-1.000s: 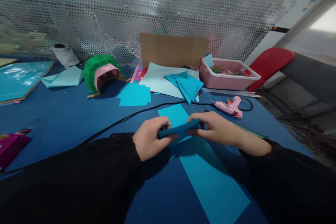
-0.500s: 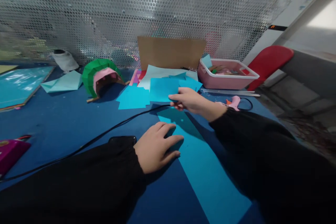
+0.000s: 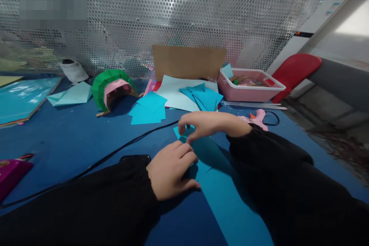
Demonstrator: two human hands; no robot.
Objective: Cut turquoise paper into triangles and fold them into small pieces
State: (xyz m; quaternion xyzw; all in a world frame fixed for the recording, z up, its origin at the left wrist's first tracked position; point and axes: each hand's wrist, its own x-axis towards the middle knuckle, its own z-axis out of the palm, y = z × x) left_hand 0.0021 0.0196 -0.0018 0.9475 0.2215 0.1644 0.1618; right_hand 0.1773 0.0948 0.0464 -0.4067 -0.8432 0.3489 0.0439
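Observation:
A long blue paper strip (image 3: 227,192) lies across the table from the middle toward the front. My left hand (image 3: 173,169) rests at its left edge, fingers bent and thumb stretched apart, with nothing visible in it. Over the strip's far end hovers my right hand (image 3: 204,125), its fingers curved and a gap between them and the thumb; no object shows there. Beyond the hands, overlapping blue paper pieces (image 3: 150,109) make a small pile. More cut blue pieces (image 3: 206,98) lie on a pale sheet (image 3: 173,90) farther back.
A black cable (image 3: 115,147) crosses the table past a phone (image 3: 135,159). A green and pink paper arch (image 3: 111,88) stands back left. On the right are a pink basket (image 3: 250,91), glue sticks (image 3: 255,105) and a pink glue gun (image 3: 258,119). Cardboard (image 3: 188,62) leans on the perforated wall.
My right hand has let go of a blue paper piece, now atop the left pile, and has come nearer over the strip. The fingers of my left hand have bent more.

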